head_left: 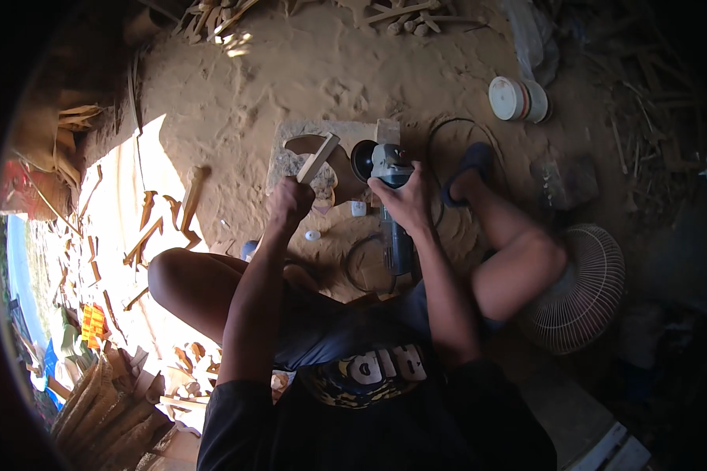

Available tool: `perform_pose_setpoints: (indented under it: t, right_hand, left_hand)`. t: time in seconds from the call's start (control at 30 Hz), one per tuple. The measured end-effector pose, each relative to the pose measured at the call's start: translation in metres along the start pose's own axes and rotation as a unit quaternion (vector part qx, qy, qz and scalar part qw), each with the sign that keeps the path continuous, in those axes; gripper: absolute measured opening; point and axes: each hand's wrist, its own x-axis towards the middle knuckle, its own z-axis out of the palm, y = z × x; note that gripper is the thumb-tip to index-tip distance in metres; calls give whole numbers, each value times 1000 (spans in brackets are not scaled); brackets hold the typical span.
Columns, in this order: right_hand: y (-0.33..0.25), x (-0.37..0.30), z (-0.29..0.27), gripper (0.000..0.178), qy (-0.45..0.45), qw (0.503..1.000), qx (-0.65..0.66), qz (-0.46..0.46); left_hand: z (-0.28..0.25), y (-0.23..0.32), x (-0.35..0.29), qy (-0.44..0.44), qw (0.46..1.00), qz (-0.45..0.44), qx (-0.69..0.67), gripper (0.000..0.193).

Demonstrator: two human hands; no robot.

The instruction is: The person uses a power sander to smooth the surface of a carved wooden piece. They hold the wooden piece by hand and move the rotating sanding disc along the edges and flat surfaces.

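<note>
My left hand point(291, 202) is closed around a pale wooden piece point(319, 158) with a squared, bar-like end pointing up and away. Close by on the right, my right hand point(407, 198) grips an angle grinder point(397, 245) near its grey gear head, thumb across the top. The grinder's dark round disc point(361, 161) faces the wooden piece, with a small gap between them. Whether the disc is spinning cannot be told. Below both lies a pale, worn slab point(294, 132) on the sandy ground, partly covered by shadow and the wood.
Rough wooden pieces point(190, 200) lie in sunlight at left; others point(412, 17) are piled at the far edge. A white tub point(509, 99) lies far right. A round fan point(585, 290) stands beside my right knee. The dark cable point(353, 255) loops near the grinder.
</note>
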Motion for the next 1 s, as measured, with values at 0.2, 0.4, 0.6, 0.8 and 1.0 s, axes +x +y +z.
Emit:
perform_pose_setpoints:
  t: [0.2,0.4,0.6,0.8,1.0]
  right_hand:
    - [19,6,8,101,-26,1000,11,9]
    - [35,5,9,102,0,997,-56,-49]
    - [19,-1,12,105,13,979,-205,2]
    - [34,12,2,100,70,954,-290,-39]
    - [-10,-2,0,86,95,990,-94,-37]
  left_hand:
    - [4,-4,2,4,1000,7,0,32]
    - [7,-4,1,6,1000,13,5,31]
    - [7,-20,5,18,999,27,11,30]
    - [7,1,1,0,1000,29,12,33]
    - [7,-51,43,14,997,67,-28,32]
